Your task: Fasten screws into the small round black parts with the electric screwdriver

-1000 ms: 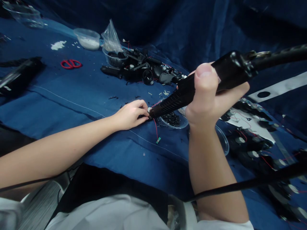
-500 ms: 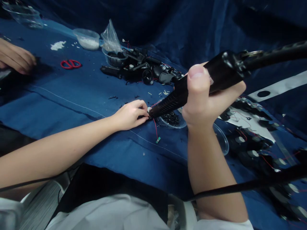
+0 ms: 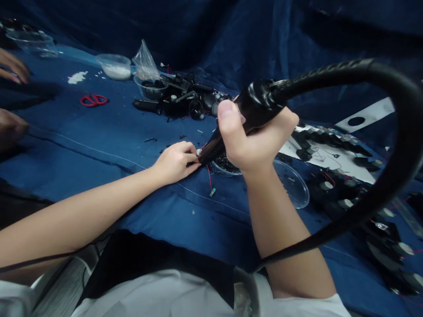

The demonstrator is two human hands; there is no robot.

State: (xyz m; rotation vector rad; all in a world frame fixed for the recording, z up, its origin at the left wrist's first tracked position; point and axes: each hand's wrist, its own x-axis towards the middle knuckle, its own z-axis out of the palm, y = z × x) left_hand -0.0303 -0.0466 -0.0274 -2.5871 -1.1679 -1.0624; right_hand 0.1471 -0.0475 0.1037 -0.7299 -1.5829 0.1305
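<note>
My right hand [image 3: 251, 143] is wrapped round a black corded electric screwdriver [image 3: 254, 105], held at a slant with its tip pointing down to the left. The tip meets the fingers of my left hand [image 3: 175, 164], which are pinched together low over the blue cloth. What they pinch is mostly hidden by the fingers and the tool; a small dark part seems to be there. From that spot a red wire [image 3: 209, 175] runs out to a small green circuit board [image 3: 212, 192] lying on the cloth. Behind the screwdriver sits a clear bowl of small black screws [image 3: 228, 166].
Red-handled scissors [image 3: 94, 101], a tub of white bits [image 3: 115, 67] and a pile of black parts [image 3: 185, 94] lie farther back. On the right are a clear lid [image 3: 299, 193] and several wired black assemblies [image 3: 330, 182]. Another person's hand [image 3: 11, 127] is at the left edge.
My right hand and the screwdriver have shifted left in the view, and more of the looping cord shows. My left hand keeps its pinch. The other person's hands have moved.
</note>
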